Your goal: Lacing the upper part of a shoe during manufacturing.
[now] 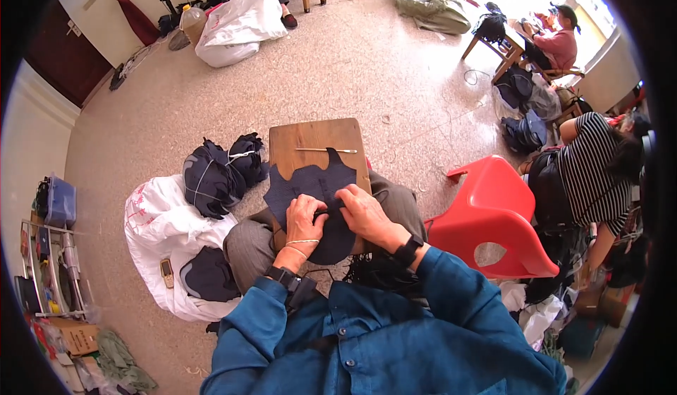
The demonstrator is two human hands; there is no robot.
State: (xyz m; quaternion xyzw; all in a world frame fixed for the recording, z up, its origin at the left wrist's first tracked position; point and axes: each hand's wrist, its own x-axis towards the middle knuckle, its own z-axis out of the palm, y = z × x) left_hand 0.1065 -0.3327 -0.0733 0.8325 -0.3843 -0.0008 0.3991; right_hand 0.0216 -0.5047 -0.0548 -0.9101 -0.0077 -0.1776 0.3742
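Fabric, a dark navy cut piece (310,190) with pointed corners at its far edge, lies flat on a wooden board (319,141) across the person's lap. The left hand (305,215) and right hand (365,211) both pinch its middle with closed fingers. A thin stick (326,149) rests on the board beyond.

Both hands (337,215) pinching dark fabric piece (310,187), wooden board (317,137) on lap

I see bare board on the far half of the wooden lap board (319,141), crossed only by a thin stick (326,149). Left of it, tied dark fabric bundles (220,171) crowd in; right, a red plastic chair (493,215).
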